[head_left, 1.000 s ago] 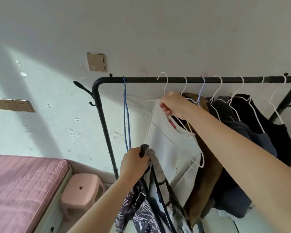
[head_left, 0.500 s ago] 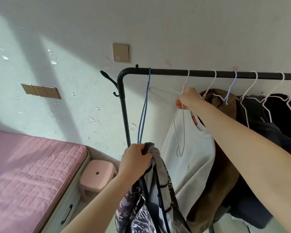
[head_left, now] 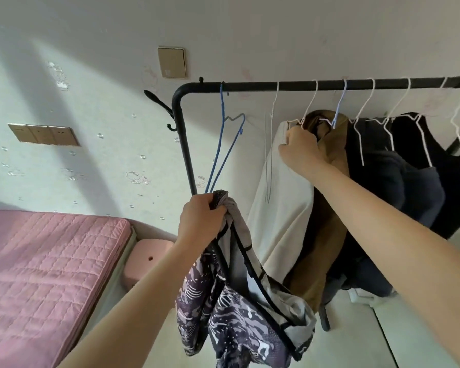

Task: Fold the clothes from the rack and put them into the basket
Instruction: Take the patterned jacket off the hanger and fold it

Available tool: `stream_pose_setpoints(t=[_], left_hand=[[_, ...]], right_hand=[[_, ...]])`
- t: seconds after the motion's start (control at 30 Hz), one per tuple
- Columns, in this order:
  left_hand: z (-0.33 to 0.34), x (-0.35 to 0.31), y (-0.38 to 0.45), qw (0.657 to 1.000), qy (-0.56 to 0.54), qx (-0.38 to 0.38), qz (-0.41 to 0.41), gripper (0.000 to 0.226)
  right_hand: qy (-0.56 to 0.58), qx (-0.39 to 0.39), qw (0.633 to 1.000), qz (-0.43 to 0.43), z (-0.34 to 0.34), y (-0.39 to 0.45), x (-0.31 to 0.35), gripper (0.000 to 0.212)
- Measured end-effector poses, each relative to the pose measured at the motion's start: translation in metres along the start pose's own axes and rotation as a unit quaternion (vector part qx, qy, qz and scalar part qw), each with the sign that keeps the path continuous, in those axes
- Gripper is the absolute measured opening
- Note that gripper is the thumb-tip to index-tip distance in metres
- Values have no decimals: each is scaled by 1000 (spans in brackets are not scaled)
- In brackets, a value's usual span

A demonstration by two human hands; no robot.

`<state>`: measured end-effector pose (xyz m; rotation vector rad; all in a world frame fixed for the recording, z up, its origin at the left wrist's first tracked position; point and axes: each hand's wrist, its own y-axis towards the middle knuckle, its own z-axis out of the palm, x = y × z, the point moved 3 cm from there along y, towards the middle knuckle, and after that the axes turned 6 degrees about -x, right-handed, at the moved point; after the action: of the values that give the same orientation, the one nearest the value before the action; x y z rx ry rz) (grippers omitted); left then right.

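We note a pink mattress (head_left: 45,264) at far left. Our left hand (head_left: 199,221) grips a patterned garment (head_left: 239,293) bunched in its curled fingers, hanging below the black rack (head_left: 329,85). An empty blue hanger (head_left: 225,144) hangs beside the post. Our right hand (head_left: 300,150) clutches the cream shirt (head_left: 279,224) near its collar, just beside a brown garment (head_left: 329,208) and dark clothes (head_left: 398,187)

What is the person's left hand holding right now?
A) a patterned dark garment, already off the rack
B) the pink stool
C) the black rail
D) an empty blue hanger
A: the left hand grips the bunched top of the patterned garment, which hangs below it, clear of the rack.
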<state>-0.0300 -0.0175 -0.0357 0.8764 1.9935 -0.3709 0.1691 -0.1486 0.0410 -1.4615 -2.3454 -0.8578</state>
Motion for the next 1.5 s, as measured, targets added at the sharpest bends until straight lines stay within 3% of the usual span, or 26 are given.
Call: stream_pose_setpoints(t=[0.07, 0.17, 0.27, 0.37, 0.47, 0.57, 0.63, 0.67, 0.7, 0.73, 0.77, 0.87, 0.97, 1.0, 1.1, 1.13, 1.23, 1.3, 1.37, 1.5], left_hand=[[-3, -4, -5, 1000, -6, -7, 2, 14], [-9, -12, -15, 1000, -11, -25, 1, 15], [-14, -19, -24, 999, -16, -49, 8, 17], [-18, -27, -35, 996, -34, -85, 0, 17], [-22, -34, -46, 989, -55, -136, -18, 19], [-23, -44, -64, 977, -81, -194, -40, 23], [-26, -49, -77, 966, -94, -234, -49, 21], [-28, -51, -82, 960, -101, -256, -50, 19], [-30, -51, -90, 951, -106, -284, -53, 16], [-34, -52, -97, 944, -111, -307, -54, 15], [-38, -53, -103, 938, -116, -322, -53, 14], [-51, -55, -125, 925, -126, -355, -49, 11], [-67, -58, -159, 913, -131, -383, -45, 12], [-74, -58, -171, 909, -134, -393, -45, 13], [-104, -47, -214, 889, -139, -434, -56, 15], [-114, -41, -227, 882, -139, -447, -61, 17], [-141, -24, -277, 856, -141, -490, -80, 22], [-161, -12, -318, 833, -139, -528, -86, 25], [-185, 5, -368, 808, -124, -568, -98, 24], [-222, 39, -470, 771, -85, -618, -128, 24]], right_hand=[[19, 14, 1000, 2, -5, -26, -3, 7], [73, 60, 995, 25, -7, -62, -12, 34], [85, 101, 991, 28, -6, -89, -22, 33], [30, 208, 976, 57, 5, -113, -46, 31], [-72, 342, 934, 75, 11, -138, -79, 27], [-192, 457, 868, 21, 21, -160, -121, 24], [-282, 493, 823, 1, 24, -169, -150, 20], [-275, 506, 815, 56, 20, -172, -157, 16], [-267, 526, 807, 31, 24, -174, -168, 10], [-275, 543, 793, 7, 22, -177, -171, 19], [-277, 564, 778, -5, 26, -178, -176, 41], [-235, 608, 759, -1, 32, -196, -172, 100], [-121, 609, 780, -82, 47, -201, -148, 129], [-76, 610, 783, -97, 47, -203, -136, 124], [47, 592, 789, -158, 38, -222, -83, 64], [93, 581, 788, -182, 35, -229, -65, 57], [225, 579, 756, -207, 31, -258, -15, 60], [270, 584, 730, -229, 34, -283, 19, 41], [307, 589, 711, -232, 33, -316, 58, 35], [332, 629, 665, -228, 25, -382, 125, 59]])
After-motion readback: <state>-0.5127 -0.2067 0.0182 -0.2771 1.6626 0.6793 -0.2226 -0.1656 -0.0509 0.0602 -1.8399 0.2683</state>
